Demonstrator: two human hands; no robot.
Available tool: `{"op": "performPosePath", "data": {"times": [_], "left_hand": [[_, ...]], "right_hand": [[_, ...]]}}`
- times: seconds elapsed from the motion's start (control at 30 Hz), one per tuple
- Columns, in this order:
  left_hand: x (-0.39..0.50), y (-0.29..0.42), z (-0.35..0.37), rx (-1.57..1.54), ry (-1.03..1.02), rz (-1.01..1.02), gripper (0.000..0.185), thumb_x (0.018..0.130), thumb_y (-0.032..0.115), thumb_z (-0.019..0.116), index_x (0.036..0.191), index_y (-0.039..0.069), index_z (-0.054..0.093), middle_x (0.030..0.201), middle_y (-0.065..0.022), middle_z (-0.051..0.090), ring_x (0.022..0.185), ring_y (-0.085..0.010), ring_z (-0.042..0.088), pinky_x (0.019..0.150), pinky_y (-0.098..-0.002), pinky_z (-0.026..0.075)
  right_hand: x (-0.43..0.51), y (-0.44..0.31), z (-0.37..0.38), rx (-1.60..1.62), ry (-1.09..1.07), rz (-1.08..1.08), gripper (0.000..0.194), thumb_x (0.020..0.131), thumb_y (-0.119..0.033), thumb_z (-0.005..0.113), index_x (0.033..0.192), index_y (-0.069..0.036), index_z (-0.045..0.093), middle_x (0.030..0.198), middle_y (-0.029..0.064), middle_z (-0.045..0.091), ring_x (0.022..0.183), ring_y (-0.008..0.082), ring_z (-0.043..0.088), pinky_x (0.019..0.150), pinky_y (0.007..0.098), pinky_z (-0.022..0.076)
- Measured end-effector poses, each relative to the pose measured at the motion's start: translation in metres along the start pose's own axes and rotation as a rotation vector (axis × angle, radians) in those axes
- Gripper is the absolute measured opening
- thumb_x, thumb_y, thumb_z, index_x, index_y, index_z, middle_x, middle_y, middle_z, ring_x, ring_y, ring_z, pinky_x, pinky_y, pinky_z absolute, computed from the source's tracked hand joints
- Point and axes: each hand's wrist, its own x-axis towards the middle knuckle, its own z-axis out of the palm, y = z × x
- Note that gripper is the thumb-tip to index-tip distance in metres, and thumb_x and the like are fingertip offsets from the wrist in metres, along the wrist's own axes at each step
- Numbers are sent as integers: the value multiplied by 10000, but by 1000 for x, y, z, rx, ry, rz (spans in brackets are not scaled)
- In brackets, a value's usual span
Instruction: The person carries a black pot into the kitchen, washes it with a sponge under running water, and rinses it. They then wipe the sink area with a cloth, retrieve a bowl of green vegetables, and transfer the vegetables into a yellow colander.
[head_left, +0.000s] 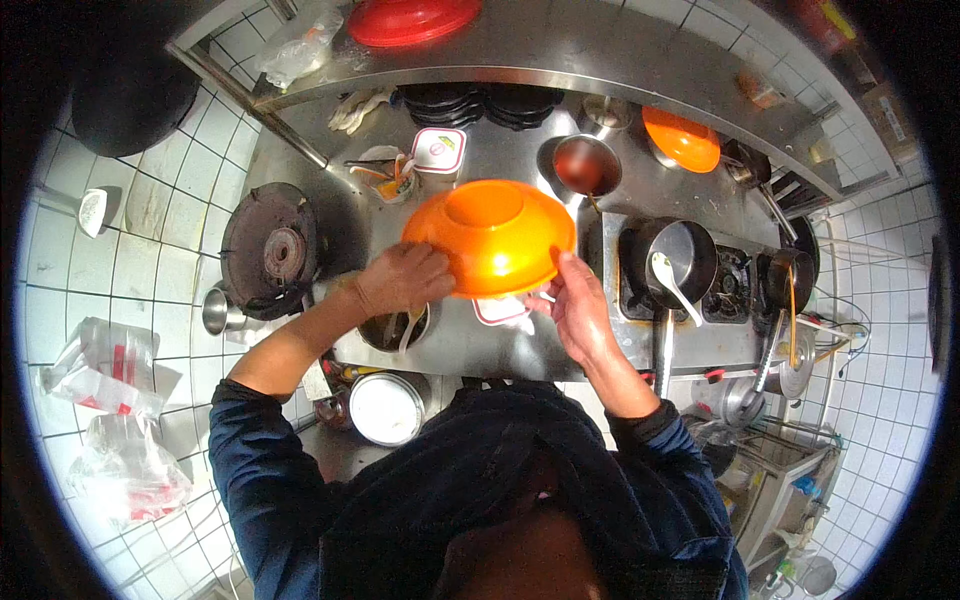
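An orange bowl (499, 259), its foot ring facing up, is held upside down between my hands over the steel counter (525, 345). My left hand (409, 279) grips its left side with curled fingers. At its right edge, my right hand (577, 307) has the thumb against the rim. A white item with a red border (499, 310) shows partly beneath the bowl; what it is I cannot tell. Below my left hand stands a dark pot (379, 330) with a white spoon (412, 327). Behind the bowl lie a white square lid with a red border (438, 151) and a container of utensils (396, 187).
On the right, a saucepan (694, 247) holding a white ladle (674, 288) sits on the gas stove (726, 289). A pot of red liquid (585, 166) and another orange bowl (681, 139) stand behind. A steel shelf (525, 45) overhangs the counter. A white-lidded bucket (386, 410) is low left.
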Motion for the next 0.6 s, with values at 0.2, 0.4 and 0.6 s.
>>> {"op": "performPosePath", "data": {"times": [0.2, 0.4, 0.6], "left_hand": [[-27, -9, 23, 20, 44, 41, 284, 699, 232, 624, 972, 176, 572, 906, -10, 516, 883, -196, 548, 778, -306, 531], [-51, -41, 63, -178, 35, -429, 365, 777, 295, 723, 1037, 87, 574, 982, -91, 592, 989, -257, 581, 872, -404, 513], [-48, -57, 152, -1285, -326, -1252, 531, 926, 306, 606, 1341, 18, 442, 1129, -166, 607, 880, -262, 672, 721, -372, 553]], "right_hand": [[4, 45, -1, -61, 132, 62, 157, 996, -205, 523, 1026, -78, 612, 829, 6, 661, 652, 76, 599, 531, 218, 475], [-2, 55, 2, -71, 248, -131, 164, 994, -184, 512, 1001, -59, 618, 836, 22, 670, 648, 103, 605, 564, 235, 508], [-34, 30, -1, -186, 294, -190, 221, 1001, -208, 506, 1085, -41, 624, 909, 55, 692, 712, 114, 630, 605, 250, 542]]}}
